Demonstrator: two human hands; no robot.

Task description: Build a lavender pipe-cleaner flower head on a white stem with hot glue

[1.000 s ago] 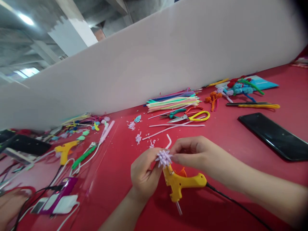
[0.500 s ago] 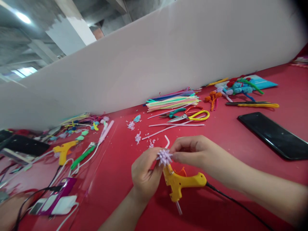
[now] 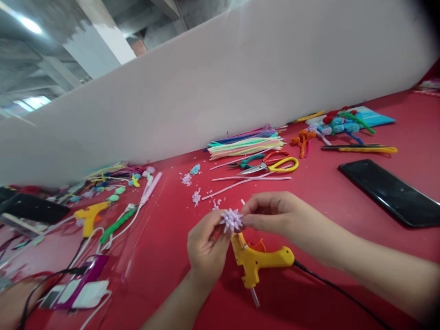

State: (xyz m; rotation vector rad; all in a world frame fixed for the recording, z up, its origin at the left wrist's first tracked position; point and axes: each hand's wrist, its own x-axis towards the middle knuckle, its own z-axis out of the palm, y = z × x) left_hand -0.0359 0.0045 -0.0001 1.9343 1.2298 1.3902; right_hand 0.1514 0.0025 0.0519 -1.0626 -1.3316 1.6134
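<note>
A spiky lilac pipe-cleaner flower (image 3: 231,221) is pinched between the thumb and fingers of my left hand (image 3: 208,250). From the other side, my right hand (image 3: 275,213) has its thumb and forefinger closed at the flower's right edge, touching or gripping one of its points. A short pale pipe-cleaner end shows just above the right fingers. Beneath both hands lies a yellow hot glue gun (image 3: 261,261), its nozzle under the flower, a clear glue stick poking out of its back and a black cord running right.
Scissors (image 3: 271,167), pliers (image 3: 249,160) and loose lilac pipe cleaners lie ahead, before a bundle of coloured pipe cleaners (image 3: 245,145). A black phone (image 3: 388,192) rests at right. On the left are another glue gun (image 3: 91,217), a power strip (image 3: 82,284) and another person's arm.
The flower has turned and shifted slightly left in my fingers. The pale pipe-cleaner end above my right fingers now shows less. The items on the table have stayed in place.
</note>
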